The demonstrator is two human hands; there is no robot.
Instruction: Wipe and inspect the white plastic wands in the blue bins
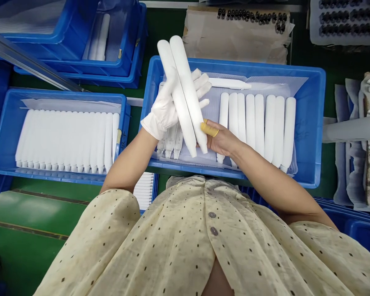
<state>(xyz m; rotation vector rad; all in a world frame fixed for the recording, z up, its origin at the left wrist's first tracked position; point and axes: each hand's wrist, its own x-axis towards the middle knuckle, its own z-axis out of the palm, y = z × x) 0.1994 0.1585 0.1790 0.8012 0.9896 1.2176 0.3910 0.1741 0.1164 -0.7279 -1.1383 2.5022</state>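
Note:
Two long white tubular parts (188, 90), rounded at the top and narrowed at the lower end, lie slanted side by side across my left hand (165, 105). That hand wears a white glove; its thumb reaches over the parts while the other fingers spread out behind them. My right hand (220, 137), with yellow finger cots, pinches the lower end of the right-hand part; some of its fingers are hidden behind. Below both hands is a blue bin (308, 123) with a row of similar white parts (249, 119). Several parts with dark markings (170, 142) lie at its left.
A second blue bin (61, 176) at the left holds a tight row of white parts (64, 139). Stacked blue bins (80, 49) stand at the upper left. Cardboard with small black pieces (237, 37) is behind. A grey bar (351, 129) crosses at right.

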